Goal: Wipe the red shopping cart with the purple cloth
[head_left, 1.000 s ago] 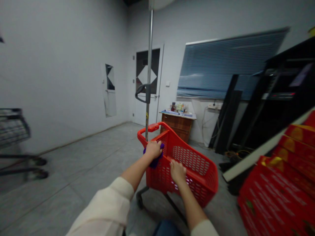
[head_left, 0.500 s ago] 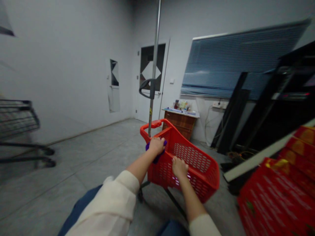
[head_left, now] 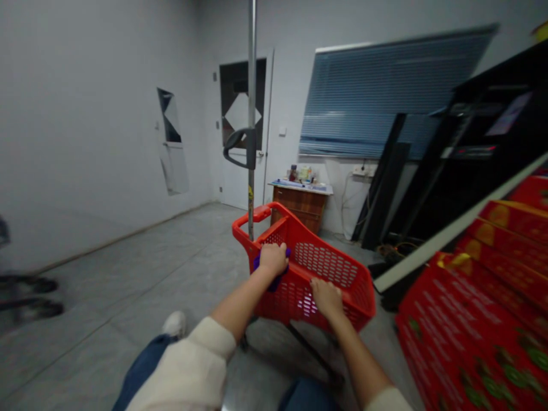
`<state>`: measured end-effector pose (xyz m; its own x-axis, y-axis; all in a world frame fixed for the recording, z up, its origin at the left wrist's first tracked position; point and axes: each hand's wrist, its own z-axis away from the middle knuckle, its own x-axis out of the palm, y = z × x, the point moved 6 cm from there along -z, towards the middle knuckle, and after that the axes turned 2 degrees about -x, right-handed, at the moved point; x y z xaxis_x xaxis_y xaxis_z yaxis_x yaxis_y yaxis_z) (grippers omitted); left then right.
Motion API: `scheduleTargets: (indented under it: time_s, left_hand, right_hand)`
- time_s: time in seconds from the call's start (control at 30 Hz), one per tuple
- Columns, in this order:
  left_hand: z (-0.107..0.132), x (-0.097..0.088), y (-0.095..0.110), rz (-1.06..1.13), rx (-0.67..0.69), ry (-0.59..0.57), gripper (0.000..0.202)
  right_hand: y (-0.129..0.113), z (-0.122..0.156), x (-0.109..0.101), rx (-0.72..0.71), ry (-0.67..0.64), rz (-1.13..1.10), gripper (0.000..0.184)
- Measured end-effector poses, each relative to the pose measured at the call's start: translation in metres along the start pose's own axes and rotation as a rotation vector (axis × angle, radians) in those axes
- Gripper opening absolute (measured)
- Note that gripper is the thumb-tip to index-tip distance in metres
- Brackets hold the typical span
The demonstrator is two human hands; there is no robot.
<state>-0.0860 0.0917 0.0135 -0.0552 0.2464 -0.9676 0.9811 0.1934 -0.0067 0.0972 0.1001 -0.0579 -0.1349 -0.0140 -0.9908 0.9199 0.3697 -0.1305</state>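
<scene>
A red plastic shopping cart [head_left: 325, 268] stands on the grey tiled floor in front of me. My left hand [head_left: 273, 258] is closed on a purple cloth [head_left: 274, 279] pressed against the cart's near rim, beside the upright metal pole [head_left: 252, 120] that carries a black loop handle [head_left: 238, 148]. My right hand [head_left: 327, 298] grips the cart's rim further right, fingers curled over the edge. My cream sleeves and blue-trousered legs fill the bottom of the view.
Red printed boxes [head_left: 475, 297] are stacked on a shelf at the right. Black panels [head_left: 385, 182] lean on the wall under blue blinds [head_left: 377, 97]. A small wooden cabinet [head_left: 299, 205] stands by a door [head_left: 240, 125]. Dark cart wheels [head_left: 25, 297] sit far left.
The view has swung; the dark wire cart at the left has slid almost out of frame. My right hand has shifted a little to the right along the rim. My left leg has stepped forward.
</scene>
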Motion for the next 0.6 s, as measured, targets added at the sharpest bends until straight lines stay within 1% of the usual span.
scheduleTargets:
  time_s: [0.07, 0.13, 0.17, 0.23, 0.3, 0.33, 0.4, 0.5, 0.57, 0.6]
  left_hand:
    - [0.005, 0.007, 0.017, 0.028, 0.034, -0.012, 0.034]
    - [0.006, 0.011, 0.029, 0.051, 0.088, -0.049, 0.035]
    - [0.004, 0.012, 0.029, 0.057, 0.101, -0.068, 0.036]
    - [0.0, 0.009, 0.023, 0.057, 0.082, -0.084, 0.036]
    - [-0.003, 0.005, 0.015, 0.046, 0.03, -0.065, 0.035]
    - [-0.002, 0.004, 0.015, 0.041, 0.006, -0.048, 0.034]
    - [0.002, 0.007, 0.023, 0.043, -0.018, -0.02, 0.034]
    - [0.01, 0.017, 0.047, 0.08, 0.015, 0.004, 0.033]
    - [0.01, 0.022, 0.055, 0.091, 0.063, -0.023, 0.033]
    - [0.008, 0.022, 0.054, 0.09, 0.079, -0.045, 0.034]
  right_hand:
    - [0.001, -0.002, 0.001, 0.026, -0.003, -0.006, 0.048]
    - [0.001, -0.006, 0.002, 0.027, -0.013, -0.006, 0.048]
    - [0.001, -0.007, 0.003, 0.022, -0.017, -0.006, 0.048]
    - [0.002, -0.009, 0.004, 0.015, -0.023, -0.003, 0.048]
    - [0.002, -0.01, 0.005, 0.014, -0.021, -0.001, 0.049]
    - [0.0, -0.01, 0.005, 0.015, -0.017, 0.0, 0.05]
    - [-0.004, -0.009, 0.004, 0.02, -0.004, -0.001, 0.05]
    - [-0.009, -0.007, 0.002, 0.023, 0.012, -0.003, 0.049]
    - [-0.006, -0.004, 0.0, 0.015, 0.013, -0.006, 0.048]
    - [-0.002, -0.003, -0.001, 0.015, 0.011, -0.004, 0.047]
